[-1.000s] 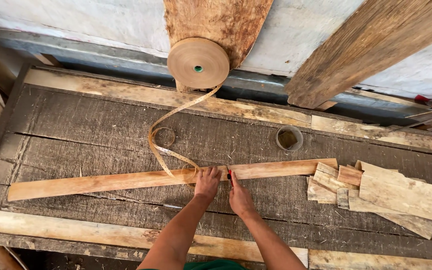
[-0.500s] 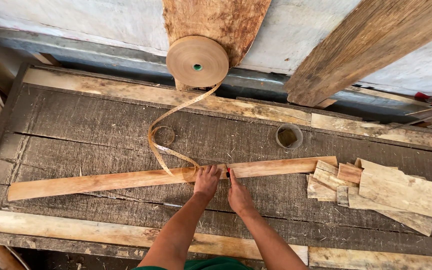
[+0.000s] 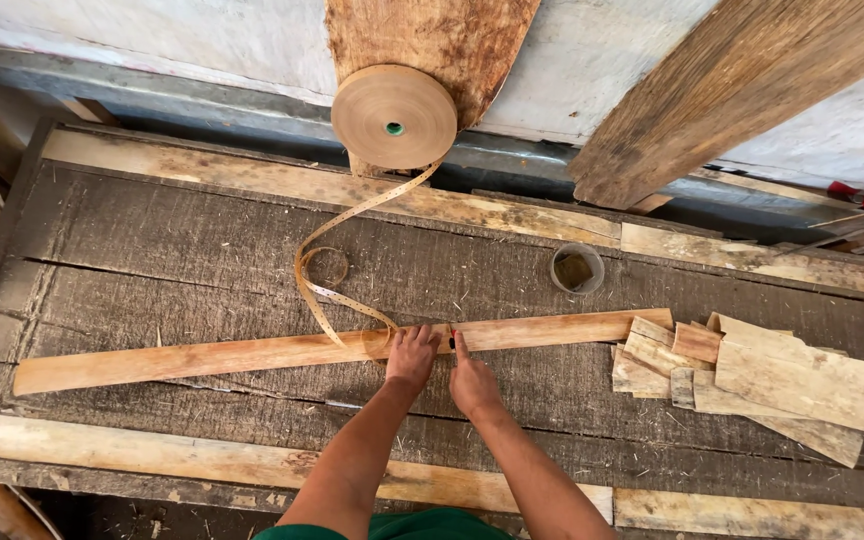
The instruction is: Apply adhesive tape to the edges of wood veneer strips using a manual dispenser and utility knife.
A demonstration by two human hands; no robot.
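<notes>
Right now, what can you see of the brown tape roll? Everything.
The tape roll is a flat, tightly wound disc of brown paper-like tape with a small green core, hanging face-on against a bark-covered slab above the workbench. A loose tail runs down from it, loops on the bench, and ends on the long veneer strip, under the left hand beside the right hand.

A small round cup sits on the bench near a heap of veneer scraps.

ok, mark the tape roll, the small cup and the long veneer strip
tape roll [image 3: 394, 117], head view, flat face beside the hub
small cup [image 3: 577, 269], head view, its inside
long veneer strip [image 3: 202, 356], head view, bare left stretch
</notes>
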